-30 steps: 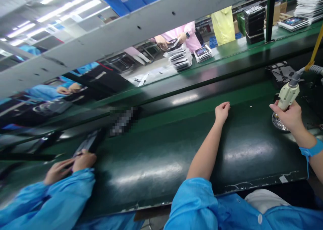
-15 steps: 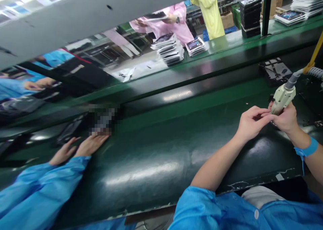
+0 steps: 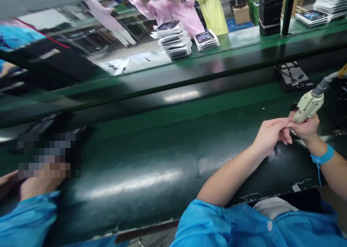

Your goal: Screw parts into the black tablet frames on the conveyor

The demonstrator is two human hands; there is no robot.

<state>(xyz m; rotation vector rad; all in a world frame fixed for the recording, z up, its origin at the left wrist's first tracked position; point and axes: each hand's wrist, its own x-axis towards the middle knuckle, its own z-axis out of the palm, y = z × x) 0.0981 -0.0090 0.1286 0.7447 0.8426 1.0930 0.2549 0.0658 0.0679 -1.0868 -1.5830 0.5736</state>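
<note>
Found right hand (image 3: 308, 128) wrapped round pale handheld tool (image 3: 309, 105) over green bench (image 3: 211, 142) near dark flat device (image 3: 295, 76), and left hand (image 3: 271, 134) curled at tool's lower end, but cannot tell whether pinching anything.

The view looks out from a camera worn on the person's head, facing forward and down over the green desk (image 3: 162, 142). It is rolled sideways, so the desk's edges climb toward the right of the frame. The wearer's blue jacket (image 3: 238, 227) is very near, along the lower right; the left hand (image 3: 269, 135) and right hand (image 3: 307, 128) sit farther off, right of centre; a paper-wrapped stack (image 3: 175, 44) is well beyond, near the top.
</note>
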